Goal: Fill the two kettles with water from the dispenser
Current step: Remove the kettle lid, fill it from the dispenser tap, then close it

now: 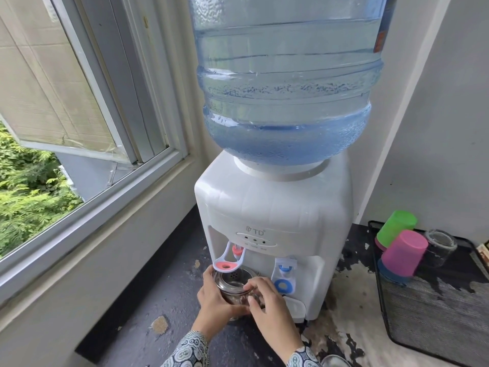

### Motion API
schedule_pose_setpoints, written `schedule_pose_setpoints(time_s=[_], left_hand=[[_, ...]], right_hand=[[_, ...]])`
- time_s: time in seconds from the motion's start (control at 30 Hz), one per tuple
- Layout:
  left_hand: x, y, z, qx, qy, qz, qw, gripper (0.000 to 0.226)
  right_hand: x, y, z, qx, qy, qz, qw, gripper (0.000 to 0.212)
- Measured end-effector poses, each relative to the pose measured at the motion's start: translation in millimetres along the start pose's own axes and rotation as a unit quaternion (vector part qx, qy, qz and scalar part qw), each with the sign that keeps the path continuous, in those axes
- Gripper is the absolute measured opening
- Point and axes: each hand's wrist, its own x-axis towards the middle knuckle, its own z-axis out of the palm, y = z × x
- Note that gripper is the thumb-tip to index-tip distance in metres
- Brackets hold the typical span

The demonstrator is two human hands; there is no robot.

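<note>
Filling kettle 1 of 2. Glass kettle (pixel 234 283) held under the red tap (pixel 232 256) of the white plastic dispenser (pixel 272 215), just above the dark counter (pixel 164 292). Left hand (pixel 215 300) and right hand (pixel 267 300) wrapped round its clear, round wall, fingers (pixel 255 284) curled at the steel rim. Next, probably: pressing the red lever, mouth kept centred.
</note>
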Motion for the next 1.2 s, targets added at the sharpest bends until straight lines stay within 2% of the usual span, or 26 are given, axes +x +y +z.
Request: schedule_pose_setpoints(time_s=[0.93, 1.13, 1.2], left_hand=[[0.8, 0.2, 0.4, -0.004, 0.004, -0.002, 1.000, 0.107], [1.7, -2.5, 0.1, 0.001, 0.004, -0.006, 1.000, 0.106], [1.8, -2.6, 0.3, 0.004, 0.004, -0.009, 1.000, 0.106]], right_hand=[[-5.2, 5.2, 1.3, 0.042, -0.009, 0.036, 0.998, 0.036], [-5.9, 3.5, 0.6, 0.042, -0.010, 0.037, 0.998, 0.047], [-5.8, 4.2, 0.9, 0.043, -0.012, 0.040, 0.998, 0.044]])
